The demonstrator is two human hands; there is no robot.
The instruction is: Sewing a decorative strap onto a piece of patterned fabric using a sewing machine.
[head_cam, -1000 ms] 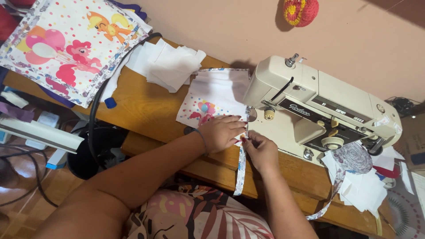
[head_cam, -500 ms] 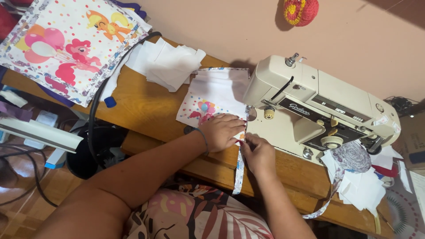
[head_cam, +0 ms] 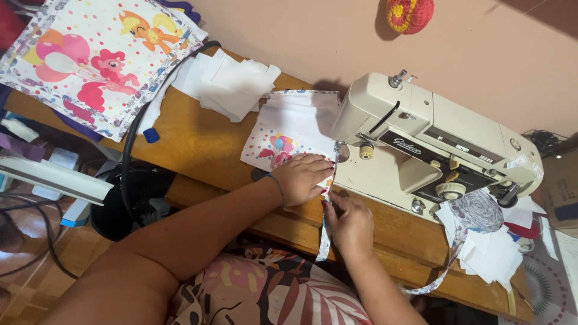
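Barely shifted hands, left hand (head_cam: 303,179) flat on fabric panel (head_cam: 289,132); binding strip (head_cam: 325,232) hanging lengthwise downward

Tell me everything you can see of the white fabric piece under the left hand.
The white fabric piece lies flat on the wooden table, reaching the sewing machine. It looks like thin cotton, with a cartoon pony and balloons print and patterned trim along its far edge. The left hand presses its near corner.

We look down from our head at the table (head_cam: 198,144), tilted. Our hands (head_cam: 328,201) sit close, mid-frame. The wall is ahead.
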